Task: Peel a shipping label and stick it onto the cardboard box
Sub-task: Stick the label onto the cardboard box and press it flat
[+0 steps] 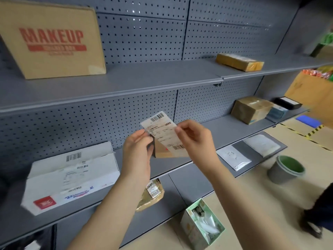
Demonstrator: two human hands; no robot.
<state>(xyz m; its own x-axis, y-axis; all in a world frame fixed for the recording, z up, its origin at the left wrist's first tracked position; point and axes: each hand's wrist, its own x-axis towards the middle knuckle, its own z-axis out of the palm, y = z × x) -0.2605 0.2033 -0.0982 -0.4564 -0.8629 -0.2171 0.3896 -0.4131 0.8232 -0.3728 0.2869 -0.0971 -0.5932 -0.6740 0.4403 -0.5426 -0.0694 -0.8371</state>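
grey metal shelving (126, 82) with a pegboard back fills the view. on its top shelf, at the left, stands a big carton printed "makeup" (52, 40); further right on that shelf lies a flat taped parcel (239, 61). on the middle shelf a long white box (72, 177) with barcodes lies at the left, and a brown taped parcel (251, 110) sits at the far right. a grey bucket (285, 168) with a green inside stands on the floor at right, and a small green open carton (202, 224) holding white packets stands nearer.

on the middle shelf, straight behind the hands, sits the small cardboard box (163, 151), mostly hidden.

both hands are raised in front of it. the left hand (137, 150) pinches the left edge of the shipping label (162, 132) between thumb and fingers, a narrow grip on the paper. the right hand (195, 136) pinches the right edge the same way. the label is tilted, barcode at its top, its lower end overlapping the box from this view; whether they touch cannot be told.
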